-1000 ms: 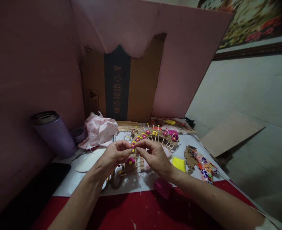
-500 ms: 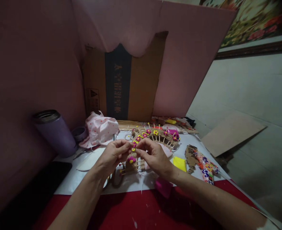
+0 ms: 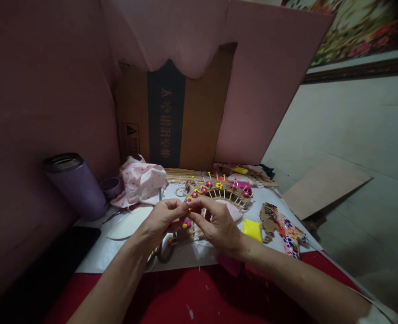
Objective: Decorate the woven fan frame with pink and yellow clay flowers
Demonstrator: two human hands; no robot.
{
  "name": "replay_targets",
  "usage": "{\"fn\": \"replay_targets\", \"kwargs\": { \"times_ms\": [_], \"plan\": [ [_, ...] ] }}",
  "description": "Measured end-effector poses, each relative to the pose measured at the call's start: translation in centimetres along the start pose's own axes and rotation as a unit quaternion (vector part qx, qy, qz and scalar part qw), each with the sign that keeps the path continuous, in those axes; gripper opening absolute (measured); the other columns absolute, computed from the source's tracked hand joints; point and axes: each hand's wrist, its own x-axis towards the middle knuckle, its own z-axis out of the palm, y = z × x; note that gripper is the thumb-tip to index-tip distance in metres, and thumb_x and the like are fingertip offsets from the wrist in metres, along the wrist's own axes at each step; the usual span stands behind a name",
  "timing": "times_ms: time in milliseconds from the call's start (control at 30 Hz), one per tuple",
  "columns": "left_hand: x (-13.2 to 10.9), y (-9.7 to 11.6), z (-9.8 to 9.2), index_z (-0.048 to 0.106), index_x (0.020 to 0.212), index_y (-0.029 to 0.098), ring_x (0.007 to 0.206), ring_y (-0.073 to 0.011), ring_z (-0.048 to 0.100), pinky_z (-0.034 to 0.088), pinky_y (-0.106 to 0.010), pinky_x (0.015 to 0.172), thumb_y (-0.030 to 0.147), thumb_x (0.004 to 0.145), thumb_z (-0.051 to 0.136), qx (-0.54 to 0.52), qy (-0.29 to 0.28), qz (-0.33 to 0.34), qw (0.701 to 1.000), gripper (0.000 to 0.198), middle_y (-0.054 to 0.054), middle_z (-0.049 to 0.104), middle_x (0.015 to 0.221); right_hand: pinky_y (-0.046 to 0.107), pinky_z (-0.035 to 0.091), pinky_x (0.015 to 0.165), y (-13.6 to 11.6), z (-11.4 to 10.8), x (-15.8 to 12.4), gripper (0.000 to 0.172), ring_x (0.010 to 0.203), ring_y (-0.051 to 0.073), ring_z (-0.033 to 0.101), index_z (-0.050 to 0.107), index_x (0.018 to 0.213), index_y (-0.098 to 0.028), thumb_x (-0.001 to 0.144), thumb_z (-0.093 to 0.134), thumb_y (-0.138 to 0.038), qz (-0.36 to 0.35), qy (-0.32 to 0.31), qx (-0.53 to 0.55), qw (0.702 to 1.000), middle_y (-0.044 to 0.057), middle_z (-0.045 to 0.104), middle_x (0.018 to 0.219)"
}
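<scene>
My left hand (image 3: 163,218) and my right hand (image 3: 219,225) meet over the middle of the table, each with thumb and forefinger pinched. Their fingertips almost touch around something tiny, maybe yellow, too small to make out. Just behind and below them lies a curved, twine-wrapped piece (image 3: 226,192) with thin sticks poking out along its arch. Small magenta and yellow flowers (image 3: 204,190) dot its surface. One more magenta flower (image 3: 187,223) shows beneath the fingers. My hands hide the lower left part of the curved piece.
Right of my hands are a yellow packet (image 3: 252,230), torn cardboard (image 3: 268,222) and a flower-patterned wrapper (image 3: 290,236). On the left stand a purple tumbler (image 3: 77,186), spotted cloth (image 3: 141,180) and a white oval piece (image 3: 129,223). Thin sticks (image 3: 182,175) lie behind; a pink panel (image 3: 253,90) rises there.
My fingertips have come closer together and slightly up, with the right hand shifting left over the curved piece. The view has shifted slightly.
</scene>
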Motion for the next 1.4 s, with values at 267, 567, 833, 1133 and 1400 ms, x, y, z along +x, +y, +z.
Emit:
{"fn": "replay_targets", "kwargs": {
  "times_ms": [267,567,833,1133,1400],
  "plan": [
    [0.4,0.2,-0.5,0.059,0.068,0.015,0.052,-0.0108,0.047,0.034,-0.021,0.049,0.048,0.076,0.055,0.290,0.241,0.082,0.923,0.034,0.000,0.055,0.059,0.026,0.042,0.063,0.6,-0.1,-0.4,0.007,0.071,0.014,0.055,0.061,0.079,-0.018,0.081,0.057,-0.013,0.020,-0.012,-0.038,0.999,0.001,0.061,0.075],
    [1.2,-1.1,-2.9,0.060,0.094,0.017,0.076,-0.0220,0.060,0.041,-0.028,0.061,0.031,0.069,0.065,0.366,0.310,0.035,0.877,0.029,-0.008,0.065,0.085,0.025,0.040,0.063,2.7,1.9,-2.0,0.017,0.069,0.014,0.054,0.060,0.075,-0.018,0.071,0.060,-0.001,0.027,-0.083,-0.114,0.990,0.000,0.061,0.075],
    [1.4,-1.9,-2.6,0.057,0.100,0.017,0.063,-0.0186,0.062,0.041,-0.026,0.055,0.029,0.072,0.064,0.340,0.268,0.006,0.901,0.031,-0.005,0.066,0.074,0.024,0.037,0.060,2.5,2.1,-2.0,0.014,0.067,0.014,0.052,0.059,0.075,-0.020,0.074,0.059,-0.006,0.014,-0.075,-0.152,0.985,0.000,0.057,0.073],
    [1.3,-1.9,-2.4,0.057,0.096,0.018,0.060,-0.0192,0.062,0.039,-0.024,0.050,0.027,0.072,0.063,0.311,0.234,-0.005,0.921,0.026,-0.004,0.067,0.066,0.025,0.036,0.061,2.9,2.6,-2.0,0.012,0.069,0.015,0.052,0.055,0.076,-0.019,0.076,0.057,-0.007,0.003,-0.080,-0.196,0.977,0.001,0.057,0.075],
    [1.2,-1.7,-2.3,0.058,0.094,0.018,0.056,-0.0185,0.062,0.040,-0.025,0.052,0.025,0.071,0.064,0.299,0.232,-0.009,0.926,0.026,-0.002,0.067,0.062,0.026,0.039,0.064,2.6,1.2,-2.4,0.023,0.071,0.016,0.052,0.059,0.085,-0.018,0.073,0.050,0.000,-0.028,-0.096,-0.135,0.986,0.003,0.057,0.077]
  ]
}}
